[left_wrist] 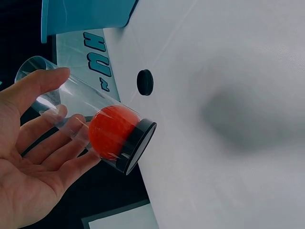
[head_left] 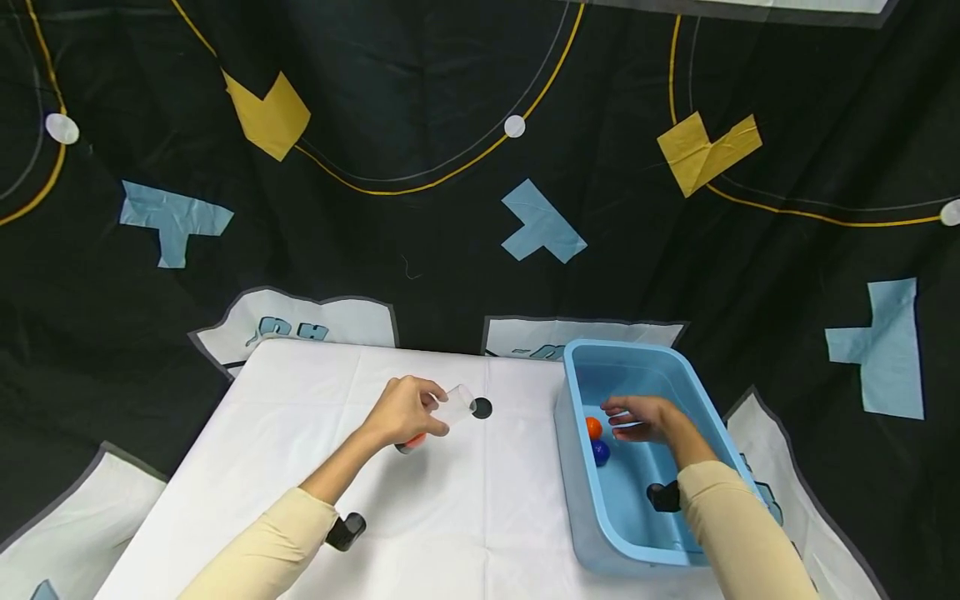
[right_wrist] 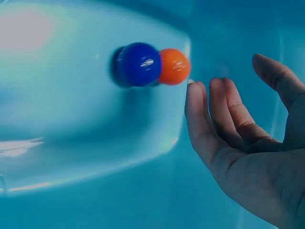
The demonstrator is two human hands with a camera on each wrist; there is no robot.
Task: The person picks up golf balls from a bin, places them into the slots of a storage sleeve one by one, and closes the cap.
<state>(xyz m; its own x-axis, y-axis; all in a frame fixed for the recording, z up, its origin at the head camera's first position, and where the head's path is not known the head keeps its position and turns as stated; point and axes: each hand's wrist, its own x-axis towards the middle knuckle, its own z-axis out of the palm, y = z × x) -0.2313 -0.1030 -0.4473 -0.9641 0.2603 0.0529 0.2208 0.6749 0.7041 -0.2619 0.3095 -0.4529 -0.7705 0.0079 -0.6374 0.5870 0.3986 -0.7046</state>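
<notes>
My left hand (head_left: 407, 412) grips a clear plastic tube (head_left: 455, 405) above the white table, holding it tilted. A red ball (left_wrist: 113, 132) sits inside the tube against its black end cap (left_wrist: 138, 147); the other end looks uncapped. On the table, just past the tube, lies a black round lid (head_left: 482, 407). My right hand (head_left: 643, 417) is inside the light blue bin (head_left: 564, 446) with fingers loosely bent and nothing held. Close to its fingertips, an orange ball (right_wrist: 174, 67) and a dark blue ball (right_wrist: 139, 64) lie side by side on the bin floor.
The white table (head_left: 420, 533) carries the bin on its right side. Behind it hangs a black cloth (head_left: 420, 250) with yellow and blue tape pieces. A black wrist device (head_left: 346, 531) sits at my left sleeve, another (head_left: 663, 497) at my right.
</notes>
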